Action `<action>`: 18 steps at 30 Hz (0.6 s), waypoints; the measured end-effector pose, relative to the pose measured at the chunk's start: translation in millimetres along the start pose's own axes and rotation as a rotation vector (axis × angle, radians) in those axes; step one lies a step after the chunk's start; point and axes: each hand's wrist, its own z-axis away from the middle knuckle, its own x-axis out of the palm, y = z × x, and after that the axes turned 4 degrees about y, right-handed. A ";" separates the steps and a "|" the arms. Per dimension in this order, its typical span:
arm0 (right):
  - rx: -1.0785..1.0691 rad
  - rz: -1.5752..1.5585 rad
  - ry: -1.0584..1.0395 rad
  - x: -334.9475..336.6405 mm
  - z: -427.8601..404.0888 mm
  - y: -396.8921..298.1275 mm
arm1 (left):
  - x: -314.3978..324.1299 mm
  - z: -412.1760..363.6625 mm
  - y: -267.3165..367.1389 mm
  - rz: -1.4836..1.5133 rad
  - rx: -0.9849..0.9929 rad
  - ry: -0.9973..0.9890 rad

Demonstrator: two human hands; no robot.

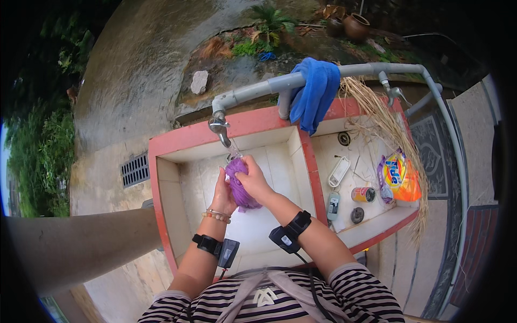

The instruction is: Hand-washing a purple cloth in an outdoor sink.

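A bunched purple cloth [241, 186] is held between my two hands, under water running from a metal tap [219, 130]. My left hand [224, 194] supports it from the left side. From the right, my right hand [253, 179] grips its upper part, thumb pressed into the folds. Both hands are above the left basin of a tiled sink [169, 206] with red edges. The lower end of the cloth hangs over the pale basin floor. Part of the cloth is hidden behind my fingers.
A blue towel [317, 91] hangs over the grey pipe [359, 69]. The right basin holds a white-handled brush [339, 171], a bottle [333, 205], a can [362, 194], a dark round lid [357, 215] and a detergent bag [398, 177]. Dry straw [375, 101] lies along its edge. A second tap [392, 93] stands above.
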 end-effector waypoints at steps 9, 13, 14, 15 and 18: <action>-0.035 0.508 0.239 -8.9 -2.5 -18.1 | 38.4 -1.2 21.4 -0.424 0.301 -0.016; -0.103 0.436 0.134 20.2 32.3 -36.9 | 42.4 12.7 32.7 -0.443 0.364 -0.034; -0.106 0.435 0.135 17.0 27.8 -28.6 | 44.3 14.7 33.3 -0.471 0.379 -0.066; 0.071 0.344 0.179 3.8 17.3 -6.3 | 58.3 23.8 23.7 -0.528 0.450 -0.109; 0.378 -0.080 0.191 -8.5 5.9 16.1 | 54.9 36.2 21.5 -0.570 0.484 -0.186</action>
